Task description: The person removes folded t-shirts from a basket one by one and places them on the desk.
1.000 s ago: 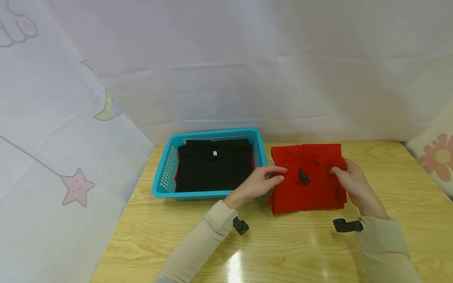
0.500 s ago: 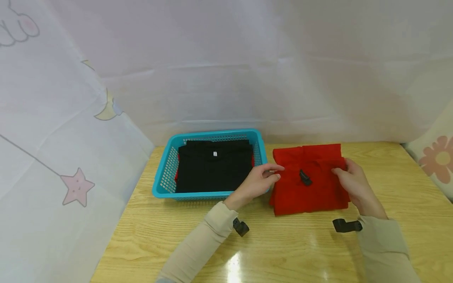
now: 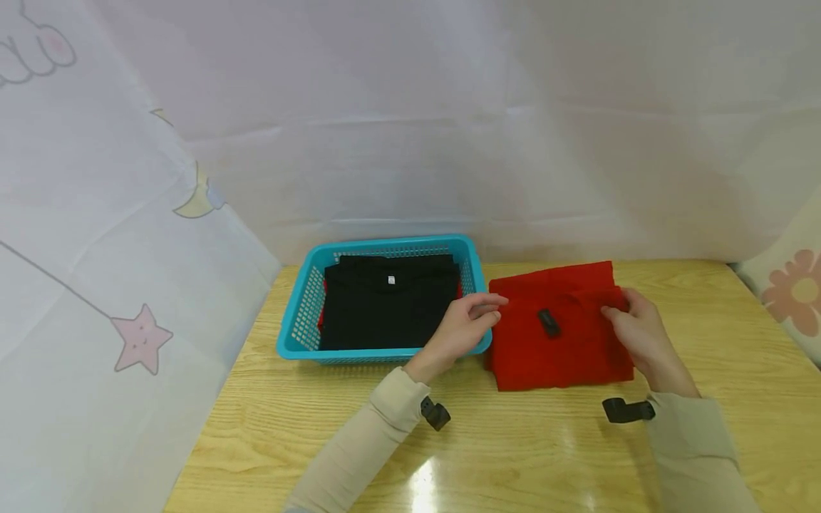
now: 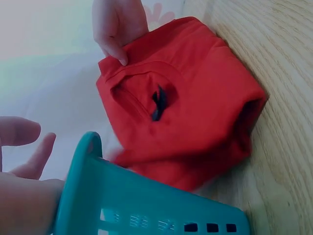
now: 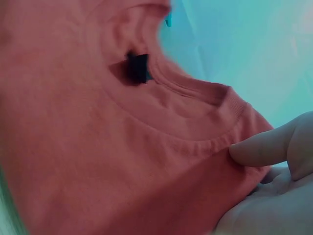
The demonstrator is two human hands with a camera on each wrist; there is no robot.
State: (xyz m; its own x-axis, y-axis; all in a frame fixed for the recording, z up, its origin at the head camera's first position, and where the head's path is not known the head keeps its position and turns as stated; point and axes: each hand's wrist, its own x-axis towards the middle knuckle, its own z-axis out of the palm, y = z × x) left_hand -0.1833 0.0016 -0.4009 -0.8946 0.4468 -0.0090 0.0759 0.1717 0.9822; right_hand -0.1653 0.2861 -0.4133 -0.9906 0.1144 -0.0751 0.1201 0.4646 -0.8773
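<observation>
A folded red T-shirt [image 3: 571, 360] with a dark neck label [image 3: 549, 323] is on the right of the table. My right hand [image 3: 641, 336] pinches its right side near the collar, thumb on top, as the right wrist view also shows. At the right front corner of the blue plastic basket [image 3: 359, 354], my left hand [image 3: 457, 331] hovers with fingers loosely bent. In the left wrist view, the thumb and fingers of that left hand [image 4: 24, 200] are spread behind the basket rim [image 4: 88, 152], apart from the shirt. The shirt's underside is hidden.
Folded black shirts [image 3: 385, 313] fill the basket, the top one bearing a white label [image 3: 391, 280]; a bit of red cloth shows at its sides. The wooden table [image 3: 513, 456] meets a pale fabric backdrop [image 3: 410, 142] behind and at the sides.
My left hand has drawn back leftward to the basket corner. The red shirt's left side has shifted slightly left and its back edge now slants. The right hand keeps its pinch.
</observation>
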